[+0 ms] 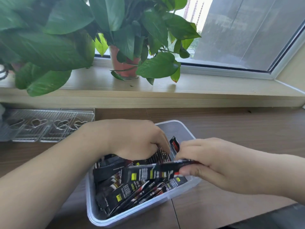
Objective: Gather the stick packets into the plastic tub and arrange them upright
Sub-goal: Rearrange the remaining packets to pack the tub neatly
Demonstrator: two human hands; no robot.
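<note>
A translucent plastic tub (pixel 92 212) sits on the wooden table in front of me, holding several black stick packets (pixel 132 187) that lie slanted and overlapping. My left hand (pixel 137 139) reaches into the far side of the tub, its fingers curled down over a row of packets (pixel 160 156) standing on edge. My right hand (pixel 212 164) pinches one black and red packet (pixel 165 167) by its end and holds it across the tub above the pile. One packet (pixel 174 143) stands up against the tub's far right wall.
Clear plastic lids with heart cut-outs (pixel 47 126) lie on the table at the left. A wooden windowsill (pixel 214 91) behind the table carries potted plants (pixel 125 63) whose leaves hang over its edge. Bare table lies to the right of the tub.
</note>
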